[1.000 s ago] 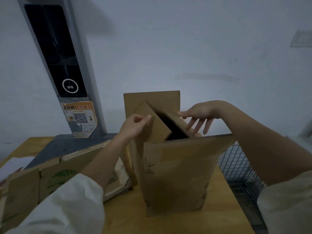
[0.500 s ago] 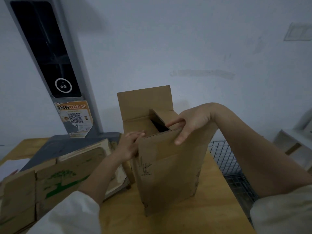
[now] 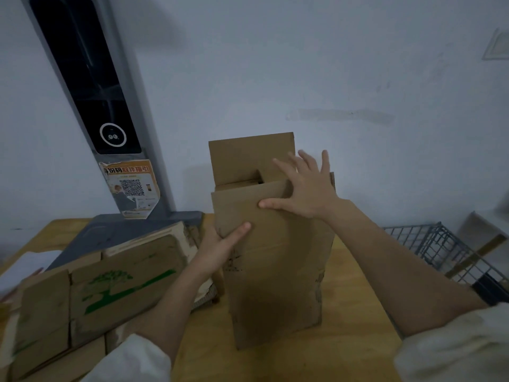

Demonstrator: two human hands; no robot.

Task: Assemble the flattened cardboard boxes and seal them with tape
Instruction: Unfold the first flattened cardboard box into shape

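Right hand [image 3: 305, 188] flat atop box [image 3: 275, 271]

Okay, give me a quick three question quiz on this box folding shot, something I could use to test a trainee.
1. True or false: the far top flap of the upright brown cardboard box stands up.
2. Where does the right hand rest? A) on the grey wire basket; B) with spread fingers on the box's near top flap; C) on the flattened cardboard with the green tree print.
3. Fill in: the left hand holds the box at its ____ edge.

Key: 1 true; 2 B; 3 left. The box stands on the wooden table, the flattened stack lies to its left, and no tape shows in the view.
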